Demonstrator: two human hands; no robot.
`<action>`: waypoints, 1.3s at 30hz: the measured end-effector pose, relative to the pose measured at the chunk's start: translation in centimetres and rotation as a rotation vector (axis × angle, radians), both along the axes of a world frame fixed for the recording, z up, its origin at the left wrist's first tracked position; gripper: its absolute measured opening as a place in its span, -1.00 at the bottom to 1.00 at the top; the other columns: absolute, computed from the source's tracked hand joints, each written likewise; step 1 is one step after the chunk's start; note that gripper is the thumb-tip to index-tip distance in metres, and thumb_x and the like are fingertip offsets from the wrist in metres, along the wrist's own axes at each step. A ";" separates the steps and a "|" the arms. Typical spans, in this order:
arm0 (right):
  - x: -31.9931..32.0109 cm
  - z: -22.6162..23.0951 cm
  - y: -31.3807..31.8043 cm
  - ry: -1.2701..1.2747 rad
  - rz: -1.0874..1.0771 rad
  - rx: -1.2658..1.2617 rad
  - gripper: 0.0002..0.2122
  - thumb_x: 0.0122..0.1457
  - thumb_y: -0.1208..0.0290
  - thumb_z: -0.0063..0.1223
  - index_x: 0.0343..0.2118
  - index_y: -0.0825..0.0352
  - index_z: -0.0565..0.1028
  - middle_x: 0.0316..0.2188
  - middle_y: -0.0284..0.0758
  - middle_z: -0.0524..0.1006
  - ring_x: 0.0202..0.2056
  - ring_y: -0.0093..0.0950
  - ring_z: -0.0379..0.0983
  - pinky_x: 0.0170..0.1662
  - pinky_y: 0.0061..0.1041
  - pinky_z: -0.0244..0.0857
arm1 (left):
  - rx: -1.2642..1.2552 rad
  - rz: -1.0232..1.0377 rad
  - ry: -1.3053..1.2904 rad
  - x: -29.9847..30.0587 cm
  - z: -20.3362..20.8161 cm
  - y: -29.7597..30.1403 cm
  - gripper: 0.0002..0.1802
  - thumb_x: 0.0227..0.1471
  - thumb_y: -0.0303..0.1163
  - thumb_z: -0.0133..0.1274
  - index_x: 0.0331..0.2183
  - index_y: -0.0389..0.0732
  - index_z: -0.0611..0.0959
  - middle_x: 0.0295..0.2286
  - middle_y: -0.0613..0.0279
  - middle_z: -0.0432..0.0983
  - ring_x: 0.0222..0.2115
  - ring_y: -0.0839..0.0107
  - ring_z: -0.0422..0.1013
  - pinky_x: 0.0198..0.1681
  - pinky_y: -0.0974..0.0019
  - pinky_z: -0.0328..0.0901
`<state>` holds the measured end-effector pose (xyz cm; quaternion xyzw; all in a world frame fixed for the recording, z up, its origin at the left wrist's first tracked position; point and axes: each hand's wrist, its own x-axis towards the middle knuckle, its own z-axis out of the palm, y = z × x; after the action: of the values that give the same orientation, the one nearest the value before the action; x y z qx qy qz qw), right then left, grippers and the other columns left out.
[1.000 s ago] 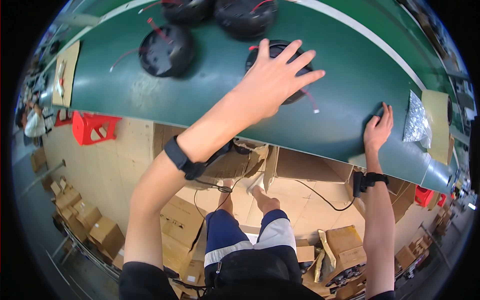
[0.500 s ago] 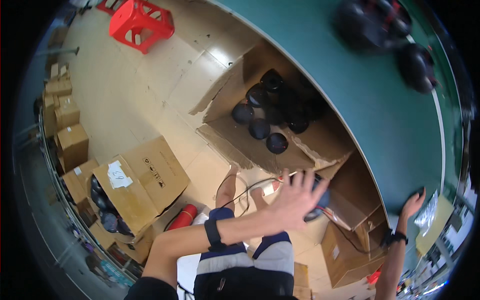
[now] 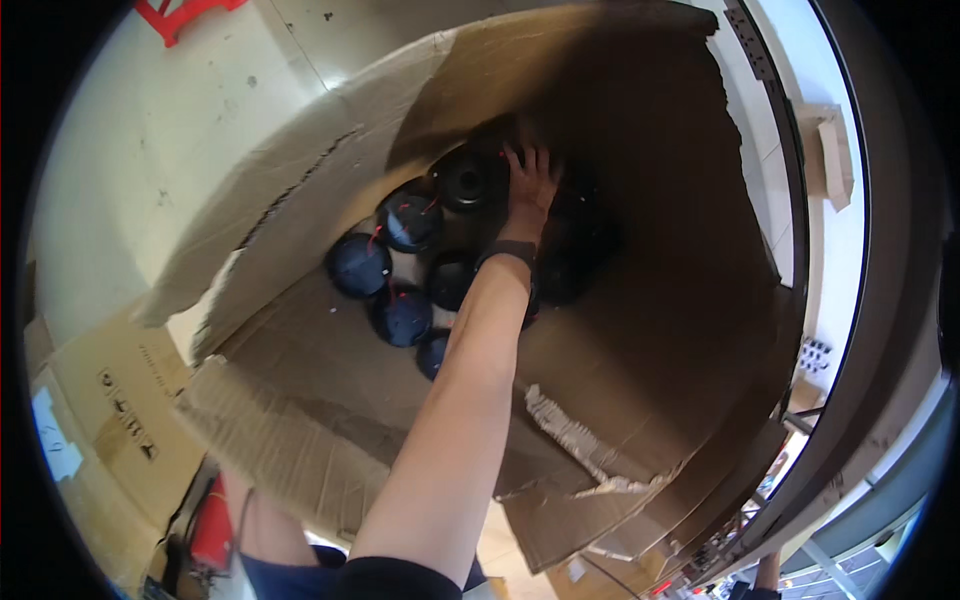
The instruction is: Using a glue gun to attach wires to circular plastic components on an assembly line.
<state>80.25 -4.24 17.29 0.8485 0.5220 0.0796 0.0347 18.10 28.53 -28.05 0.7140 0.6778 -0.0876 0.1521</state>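
Observation:
My left arm reaches down into a large cardboard box. Its hand is open, fingers spread, over several black round dome-shaped things in the shadowed part of the box. One of them, a black dome with a ringed centre, sits just beside my fingers. Other black domes with thin red wires, such as one dome on the left, rest on the box bottom. Whether my fingertips touch one is too dark to tell. Only a little of my right hand shows at the lower right, its fingers hidden.
Torn flaps edge the big box. A smaller carton stands at the left, near a red cylinder. Part of a red stool shows at the far left. The table's edge curves close along the right side.
I have bent down over the large box, and the view has moved closer to it. My left hand has gone from above my knees into the box. My right hand is now mostly out of sight.

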 end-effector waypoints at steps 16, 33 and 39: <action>-0.9 -1.0 2.7 0.279 -0.022 0.254 -0.57 0.26 0.39 -0.35 0.19 0.33 0.25 0.16 -0.13 0.29 0.17 -0.25 0.20 0.24 -0.37 0.01 | -0.637 -0.042 -0.432 -9.8 16.8 -19.1 -0.45 -0.18 -0.39 0.17 -0.04 -0.14 0.56 -0.14 0.07 0.55 -0.10 0.12 0.47 -0.08 0.14 0.39; -41.1 5.6 -11.0 1.065 0.345 -0.310 -0.77 0.08 0.39 0.02 -0.21 0.26 0.59 -0.27 -0.19 0.61 -0.21 -0.31 0.56 -0.06 -0.35 0.39 | -0.218 1.199 -0.951 -42.6 39.0 -68.9 -0.90 0.06 -0.46 0.04 -0.34 -0.26 0.59 -0.54 0.24 0.50 -0.65 0.42 0.40 -0.71 0.37 0.24; -51.7 0.4 -14.0 0.869 0.305 -0.758 -0.74 0.05 0.32 0.01 -0.20 0.11 0.62 -0.29 -0.18 0.62 -0.28 -0.34 0.58 -0.13 -0.39 0.44 | -0.380 1.250 -1.459 -51.8 37.4 -65.2 -0.84 0.06 -0.38 0.05 -0.38 -0.29 0.60 -0.58 0.24 0.51 -0.63 0.41 0.42 -0.61 0.34 0.31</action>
<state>28.51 -18.23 17.67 0.6473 0.5963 -0.4625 0.1067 -33.68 -36.66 9.35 0.0690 0.6483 0.3641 0.6652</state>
